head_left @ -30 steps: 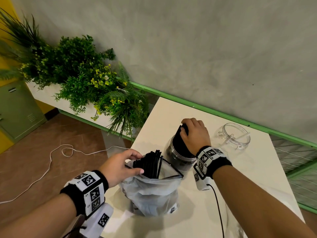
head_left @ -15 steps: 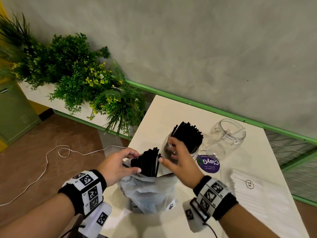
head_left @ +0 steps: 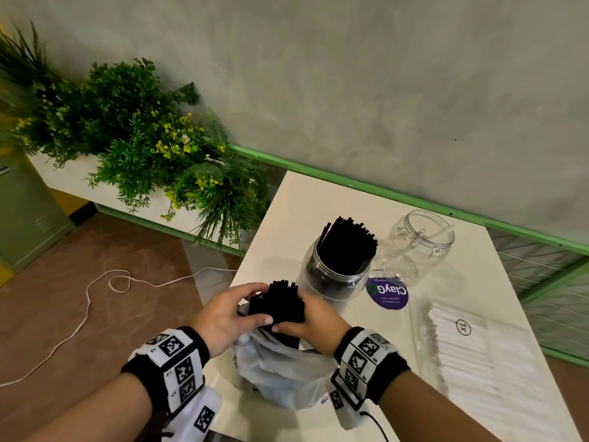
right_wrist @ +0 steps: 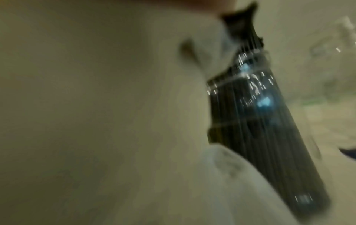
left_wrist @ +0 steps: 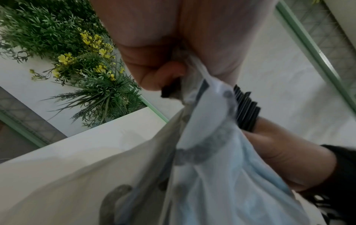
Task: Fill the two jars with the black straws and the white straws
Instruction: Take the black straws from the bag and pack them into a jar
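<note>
A clear jar (head_left: 331,279) stands mid-table, packed with black straws (head_left: 349,247) that stick out of its mouth. Behind it to the right lies a second clear jar (head_left: 420,244) with one white straw across its mouth. In front, a translucent plastic bag (head_left: 280,371) holds a bundle of black straws (head_left: 280,303). My left hand (head_left: 229,317) grips the bag's rim and the bundle from the left. From the right, my right hand (head_left: 309,323) curls round the same bundle. A pack of white straws (head_left: 471,352) lies at the right. The right wrist view is blurred.
A purple round sticker (head_left: 387,293) lies on the white table (head_left: 306,205) between the jars. Green plants (head_left: 137,148) fill a planter to the left, beyond the table's edge. A white cable (head_left: 105,282) runs over the brown floor. A green rail (head_left: 414,199) lines the wall.
My right hand left the top of the straws in the jar and came back to the bag, where it now grips the bundle. The left hand stayed on the bag.
</note>
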The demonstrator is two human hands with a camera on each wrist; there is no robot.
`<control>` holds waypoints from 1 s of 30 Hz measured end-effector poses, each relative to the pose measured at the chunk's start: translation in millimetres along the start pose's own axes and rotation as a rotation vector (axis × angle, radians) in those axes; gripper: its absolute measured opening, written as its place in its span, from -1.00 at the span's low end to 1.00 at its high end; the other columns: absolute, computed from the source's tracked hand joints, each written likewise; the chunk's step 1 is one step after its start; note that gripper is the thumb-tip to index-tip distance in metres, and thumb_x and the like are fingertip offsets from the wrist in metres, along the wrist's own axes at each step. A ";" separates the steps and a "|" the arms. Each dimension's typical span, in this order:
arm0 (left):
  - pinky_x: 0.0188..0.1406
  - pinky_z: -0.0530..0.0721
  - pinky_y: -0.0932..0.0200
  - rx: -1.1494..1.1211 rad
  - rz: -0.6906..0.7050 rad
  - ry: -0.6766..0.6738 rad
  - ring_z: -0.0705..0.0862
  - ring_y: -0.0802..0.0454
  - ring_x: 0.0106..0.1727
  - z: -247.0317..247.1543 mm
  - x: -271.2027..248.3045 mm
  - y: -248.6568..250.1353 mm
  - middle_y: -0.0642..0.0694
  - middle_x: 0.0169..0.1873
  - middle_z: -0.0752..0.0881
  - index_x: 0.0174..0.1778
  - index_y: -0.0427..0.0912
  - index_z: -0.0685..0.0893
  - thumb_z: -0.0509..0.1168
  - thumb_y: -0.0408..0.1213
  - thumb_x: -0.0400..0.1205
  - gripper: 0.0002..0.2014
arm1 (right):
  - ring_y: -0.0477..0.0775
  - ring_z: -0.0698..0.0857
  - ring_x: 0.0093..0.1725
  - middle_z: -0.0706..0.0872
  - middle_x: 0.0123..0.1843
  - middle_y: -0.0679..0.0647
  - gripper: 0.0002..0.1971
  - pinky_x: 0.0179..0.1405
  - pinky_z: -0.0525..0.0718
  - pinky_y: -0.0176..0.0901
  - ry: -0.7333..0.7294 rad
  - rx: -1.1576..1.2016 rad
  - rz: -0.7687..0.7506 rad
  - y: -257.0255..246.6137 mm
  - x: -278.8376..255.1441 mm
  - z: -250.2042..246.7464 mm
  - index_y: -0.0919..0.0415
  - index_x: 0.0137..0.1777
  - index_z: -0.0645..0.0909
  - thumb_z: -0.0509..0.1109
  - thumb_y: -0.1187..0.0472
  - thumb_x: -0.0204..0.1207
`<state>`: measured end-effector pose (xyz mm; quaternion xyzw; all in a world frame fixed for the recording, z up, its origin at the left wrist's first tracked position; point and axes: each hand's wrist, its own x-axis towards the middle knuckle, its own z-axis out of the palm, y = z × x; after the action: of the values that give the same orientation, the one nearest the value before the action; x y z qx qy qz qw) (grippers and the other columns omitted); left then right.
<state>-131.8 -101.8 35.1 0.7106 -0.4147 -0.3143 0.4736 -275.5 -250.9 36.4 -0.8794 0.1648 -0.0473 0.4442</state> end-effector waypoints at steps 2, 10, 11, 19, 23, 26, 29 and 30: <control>-0.03 0.52 0.55 -0.028 0.003 0.025 0.63 0.46 0.04 0.7 0.9 3.2 0.14 0.05 0.70 0.07 0.35 0.58 0.55 -0.27 0.42 -0.53 | 0.02 0.68 0.14 0.74 0.16 0.06 -0.49 0.14 0.62 -0.10 0.051 -0.132 -0.074 -7.7 2.0 -13.0 0.12 0.35 0.57 0.58 0.11 0.40; -0.16 0.53 0.52 0.003 -0.021 -0.003 0.66 0.24 -0.11 4.8 8.2 10.3 0.14 -0.01 0.66 0.09 0.36 0.56 0.53 -0.20 0.43 -0.55 | 0.18 0.51 0.14 0.53 0.17 0.10 -0.32 0.15 0.56 0.05 0.169 -0.542 -0.118 0.7 2.8 -17.1 0.05 0.43 0.51 0.53 -0.17 0.33; -0.18 0.52 0.53 0.006 -0.021 0.001 0.65 0.25 -0.13 4.7 8.4 10.6 0.15 -0.01 0.65 0.11 0.35 0.57 0.54 -0.19 0.43 -0.55 | 0.18 0.50 0.13 0.54 0.16 0.09 -0.34 0.11 0.55 0.05 0.234 -0.589 -0.138 1.0 0.7 -14.5 0.05 0.38 0.55 0.53 -0.18 0.30; 0.15 0.56 0.35 0.050 -0.025 0.019 0.59 0.30 0.18 9.3 14.6 4.5 0.17 0.11 0.65 0.13 0.36 0.55 0.58 -0.01 0.30 -0.48 | 0.07 0.58 0.03 0.54 0.06 0.08 -0.47 0.07 0.53 -0.28 0.261 -0.263 -0.072 -1.4 0.0 2.9 0.20 0.36 0.58 0.56 0.16 0.37; 0.06 0.56 0.36 0.103 -0.019 0.019 0.63 0.26 0.10 10.1 18.6 3.4 0.11 0.06 0.69 0.15 0.10 0.67 0.57 -0.06 0.36 -0.56 | -0.03 0.58 -0.10 0.62 -0.08 0.01 -0.64 -0.13 0.45 -0.39 0.241 -0.072 -0.016 0.9 2.4 9.3 0.20 0.05 0.65 0.53 0.03 0.32; -0.05 0.50 0.52 0.110 -0.004 0.039 0.63 0.27 0.06 9.2 18.9 4.9 0.08 0.03 0.70 0.02 0.14 0.68 0.57 -0.16 0.40 -0.68 | 0.03 0.57 -0.17 0.57 -0.16 0.02 -0.66 -0.18 0.49 -0.21 0.278 -0.009 -0.009 2.6 3.7 11.4 0.22 -0.11 0.62 0.51 -0.02 0.26; -0.02 0.51 0.50 0.083 0.005 0.017 0.62 0.33 0.05 8.2 16.9 7.7 0.13 0.03 0.68 -0.05 0.27 0.68 0.59 -0.15 0.37 -0.67 | 0.09 0.61 -0.11 0.63 -0.13 0.07 -0.67 -0.08 0.57 -0.08 0.264 0.018 0.015 4.5 4.2 8.3 0.17 -0.13 0.64 0.59 -0.01 0.23; -0.01 0.51 0.50 0.064 0.005 0.003 0.61 0.35 0.05 8.6 16.8 8.5 0.14 0.03 0.68 -0.05 0.28 0.69 0.60 -0.16 0.35 -0.66 | 0.02 0.60 -0.14 0.62 -0.16 0.04 -0.73 -0.11 0.55 -0.17 0.239 0.012 0.029 3.9 3.5 6.3 0.04 -0.18 0.61 0.63 0.04 0.24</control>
<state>-133.8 -122.0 39.1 0.7248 -0.4255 -0.2985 0.4522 -271.8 -249.3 29.3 -0.8624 0.2289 -0.1461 0.4273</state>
